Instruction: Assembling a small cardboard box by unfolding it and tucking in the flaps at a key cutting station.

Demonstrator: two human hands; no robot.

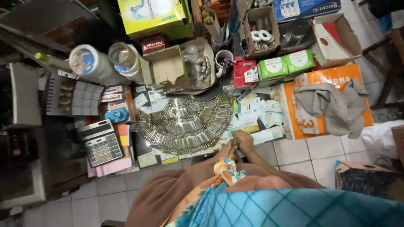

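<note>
Seen from the head camera, just below the middle of the frame, the left hand [227, 148] and the right hand [244, 140] meet over one small brass-coloured metal piece [235, 141], and both grips are pressed together on it, fingertips pinching from either side. The piece sits at the lower right edge of a wide fan of metal keys [185, 124] laid in curved rows across the centre of the table [145, 149]. These look like thin, flat, stiff blanks: each is probably light, hard and a little slippery, so a pinch across the flat faces near the broad head seems the surest hold, while the rows would likely scatter if brushed sideways. Right of the fan lies a litter of paper slips [256, 115], and beyond them, at centre right, a grey cloth [332, 107] is draped on an orange box [328, 80]. At lower left a calculator [100, 143] rests on pink paper; at upper left stand two rolls of tape [105, 62]. Green small boxes [286, 64] and an open carton of washers [261, 31] sit along the upper middle. Brown sleeves fill the bottom of the frame.
</note>
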